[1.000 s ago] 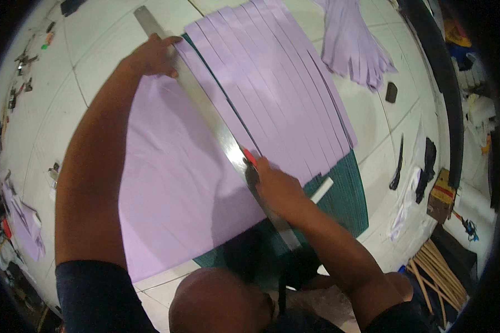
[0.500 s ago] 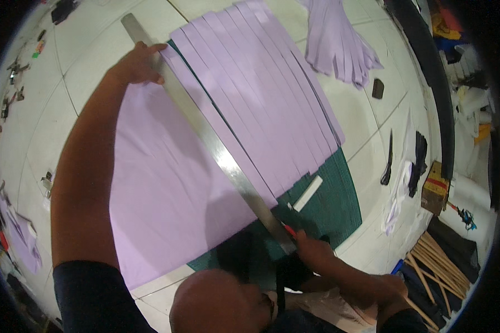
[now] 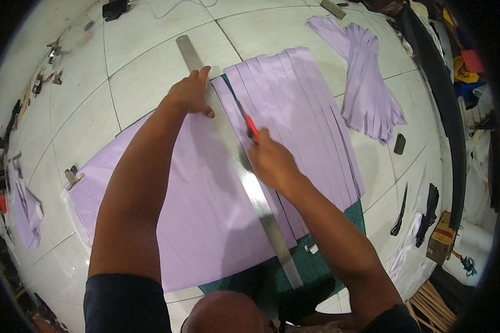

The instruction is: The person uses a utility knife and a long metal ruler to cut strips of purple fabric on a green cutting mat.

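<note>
A long metal ruler [image 3: 254, 188] lies slantwise across a pale lilac fabric sheet [image 3: 203, 188]. Near its far end my left hand [image 3: 190, 93] presses down, fingers spread over the metal and thumb on the near side. My right hand [image 3: 273, 164] is closed around a red-handled cutting knife [image 3: 251, 126]. The thin dark blade points away from me, at a narrow gap just right of the ruler. Beyond that gap, several parallel lilac strips [image 3: 311, 122] lie side by side. A green cutting mat [image 3: 311, 269] shows beneath the fabric at the near side.
A bundle of lilac strips [image 3: 366, 83] lies on the tiled floor at far right, with a dark block [image 3: 399, 144] near it. Scissors [image 3: 400, 210], a small box [image 3: 442, 238] and wooden sticks [image 3: 432, 302] lie farther right. A metal clip [image 3: 74, 177] grips the sheet's left corner.
My right hand, with the knife, has moved from the ruler's near end toward its far end. My left hand stays on the ruler. The whole view has shifted.
</note>
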Tool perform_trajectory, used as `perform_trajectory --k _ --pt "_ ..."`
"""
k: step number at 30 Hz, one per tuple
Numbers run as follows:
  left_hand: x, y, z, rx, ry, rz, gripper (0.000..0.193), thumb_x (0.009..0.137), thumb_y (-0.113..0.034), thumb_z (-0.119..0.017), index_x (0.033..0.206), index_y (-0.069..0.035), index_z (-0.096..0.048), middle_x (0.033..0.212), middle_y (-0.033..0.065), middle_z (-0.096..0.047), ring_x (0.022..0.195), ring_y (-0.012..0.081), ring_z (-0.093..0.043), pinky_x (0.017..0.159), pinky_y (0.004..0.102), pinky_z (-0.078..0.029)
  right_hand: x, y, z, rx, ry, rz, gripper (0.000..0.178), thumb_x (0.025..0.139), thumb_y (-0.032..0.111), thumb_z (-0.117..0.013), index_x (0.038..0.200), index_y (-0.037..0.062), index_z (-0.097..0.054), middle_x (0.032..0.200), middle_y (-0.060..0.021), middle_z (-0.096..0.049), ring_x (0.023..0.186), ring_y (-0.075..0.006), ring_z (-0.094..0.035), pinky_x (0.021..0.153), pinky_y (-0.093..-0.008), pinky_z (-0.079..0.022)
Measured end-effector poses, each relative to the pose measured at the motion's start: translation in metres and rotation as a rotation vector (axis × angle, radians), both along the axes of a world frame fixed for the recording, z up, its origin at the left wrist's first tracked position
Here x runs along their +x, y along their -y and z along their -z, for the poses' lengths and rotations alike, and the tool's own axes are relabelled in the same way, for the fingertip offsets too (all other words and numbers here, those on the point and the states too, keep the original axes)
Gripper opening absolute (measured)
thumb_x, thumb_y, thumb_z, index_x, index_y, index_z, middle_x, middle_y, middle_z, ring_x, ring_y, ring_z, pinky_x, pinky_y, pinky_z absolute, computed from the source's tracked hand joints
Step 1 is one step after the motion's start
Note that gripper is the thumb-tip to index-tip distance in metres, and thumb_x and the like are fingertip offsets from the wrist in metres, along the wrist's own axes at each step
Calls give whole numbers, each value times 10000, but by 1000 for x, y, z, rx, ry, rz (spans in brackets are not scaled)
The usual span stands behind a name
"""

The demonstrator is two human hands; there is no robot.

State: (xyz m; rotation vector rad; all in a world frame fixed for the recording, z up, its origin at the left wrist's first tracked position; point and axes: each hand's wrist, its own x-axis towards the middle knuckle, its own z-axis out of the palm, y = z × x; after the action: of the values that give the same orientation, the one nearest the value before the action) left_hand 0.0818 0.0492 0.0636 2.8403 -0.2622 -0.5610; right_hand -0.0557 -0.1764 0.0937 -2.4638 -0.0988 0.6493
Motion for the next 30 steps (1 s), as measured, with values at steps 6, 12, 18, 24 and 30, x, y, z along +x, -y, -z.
perform_trajectory --k 6,12,18,24,30 --pt "-3 2 -7 21 -23 -28 1250 529 -287 -960 1512 -70 -218 1461 208 -433 1289 382 -511 1060 449 -458 58 -75 12 64 65 25 278 942 150 -449 1131 -54 -437 928 -296 -666 908 -467 -665 830 -555 -504" --pt "-1 2 -3 31 -14 -10 1207 538 -288 -955 1501 -126 -246 1420 188 -459 1244 384 -547 1023 459 -488 66 -79 28 26 111 47 227 946 123 -467 1097 -45 -452 939 -272 -677 919 -447 -674 849 -528 -519" --pt "1 -2 -7 35 -62 45 1044 579 -287 -933 1456 -235 -369 1327 208 -493 1198 405 -572 993 455 -510 75 -78 17 -44 103 -25 266 947 188 -532 1102 -27 -509 989 -243 -694 964 -406 -684 860 -498 -524" --pt "7 -1 6 51 -24 98 980 589 -275 -917 1441 -240 -435 1327 213 -482 1202 410 -560 1008 454 -496 86 -77 6 -16 64 -12 263 944 208 -536 1099 -3 -549 1011 -233 -701 984 -389 -688 864 -484 -525" --pt "9 -3 8 89 -25 141 994 597 -272 -902 1467 -227 -425 1338 219 -489 1226 407 -532 1033 448 -475 20 -34 -6 -97 -118 -82 253 951 127 -475 1161 -11 -503 1027 -234 -691 959 -407 -682 850 -507 -515"
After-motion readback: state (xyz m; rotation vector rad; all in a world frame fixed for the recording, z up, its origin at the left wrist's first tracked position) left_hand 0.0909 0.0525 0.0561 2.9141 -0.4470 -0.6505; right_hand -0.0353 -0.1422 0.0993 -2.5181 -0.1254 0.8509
